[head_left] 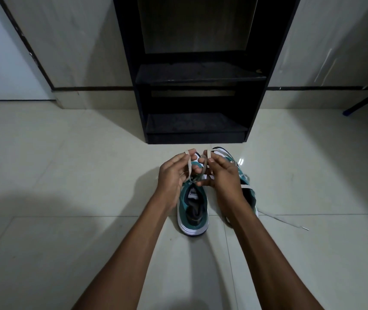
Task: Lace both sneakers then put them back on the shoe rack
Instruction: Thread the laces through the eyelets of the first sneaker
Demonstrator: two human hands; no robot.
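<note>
Two teal and white sneakers stand side by side on the floor, toes toward the rack. The left sneaker (193, 211) is between my forearms, heel toward me. The right sneaker (246, 182) is mostly hidden behind my right wrist. My left hand (173, 173) pinches one loop of the left sneaker's white lace (188, 166). My right hand (221, 173) pinches the other loop, just above the tongue. A loose lace end (283, 221) of the right sneaker trails on the floor to the right.
A black shoe rack (198, 74) with bare shelves stands against the wall just beyond the sneakers. Pale floor tiles (66, 175) spread all around. A dark furniture leg (366, 101) with a blue foot sits at the far right.
</note>
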